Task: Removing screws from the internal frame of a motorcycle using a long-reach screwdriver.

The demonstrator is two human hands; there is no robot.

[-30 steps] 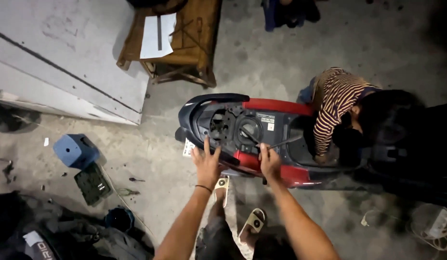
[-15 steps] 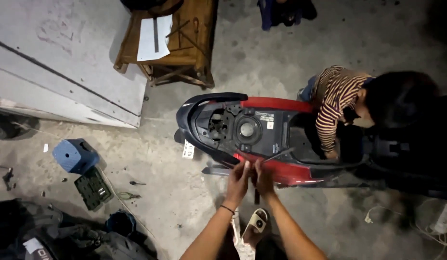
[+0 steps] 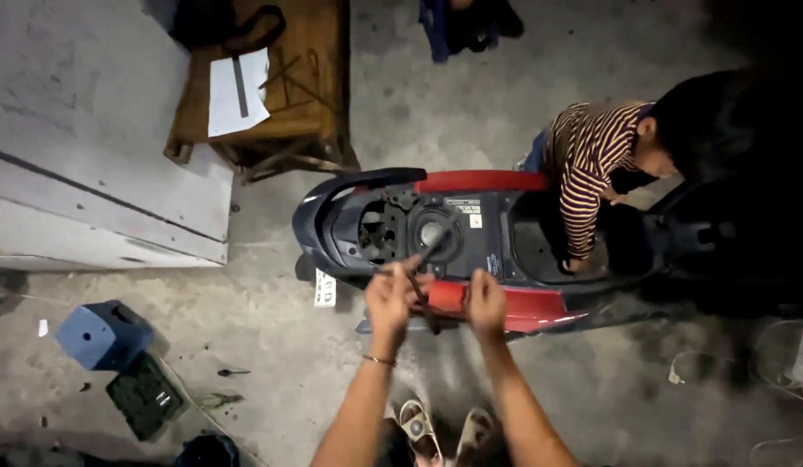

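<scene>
A red and black scooter (image 3: 505, 225) with its seat off stands on the concrete floor, its open body facing up. My left hand (image 3: 389, 298) and my right hand (image 3: 486, 303) are raised over its near red side panel. Between them I hold a thin dark strap or cord (image 3: 425, 285); one end rises toward the round opening in the scooter's middle. Both hands are closed around it. A person in a striped shirt (image 3: 592, 164) bends over the far side and reaches into the scooter's storage well.
A wooden stool (image 3: 272, 95) with a sheet of paper stands at the back. A large grey panel (image 3: 90, 147) lies to the left. A blue plastic part (image 3: 103, 333) and a dark flat case (image 3: 144, 396) lie at lower left. Cables lie at the right edge.
My hands left the scooter's edge, came together at the red side panel, then moved slightly apart with the dark strap stretched between them. The other person leaned further over the scooter.
</scene>
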